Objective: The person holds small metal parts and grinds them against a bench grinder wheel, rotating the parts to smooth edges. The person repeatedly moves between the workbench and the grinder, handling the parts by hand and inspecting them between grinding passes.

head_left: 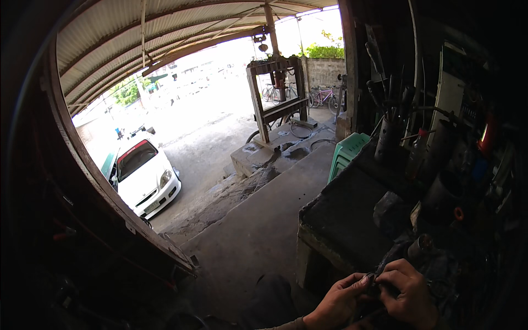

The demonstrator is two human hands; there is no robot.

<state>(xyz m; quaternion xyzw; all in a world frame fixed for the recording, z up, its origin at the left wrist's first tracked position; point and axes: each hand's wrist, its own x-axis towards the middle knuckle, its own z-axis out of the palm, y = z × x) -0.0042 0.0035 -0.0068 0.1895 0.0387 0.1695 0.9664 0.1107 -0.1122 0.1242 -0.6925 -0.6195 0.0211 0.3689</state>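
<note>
My left hand (342, 297) and my right hand (408, 292) meet at the lower right, in front of the dark workbench (352, 203). Both are closed, with fingertips pinched together around a small dark piece (372, 279). Its kind is too dark and too covered by fingers to tell. Just beyond my right hand, a short cylindrical metal part (422, 245) stands among dim clutter on the bench.
A holder (388, 140) of long-handled tools stands on the bench, beside green plastic stools (346, 154). Outside are a metal press frame (279, 93) on a concrete block and a parked white car (144, 179). A dark doorpost (110, 192) runs along the left.
</note>
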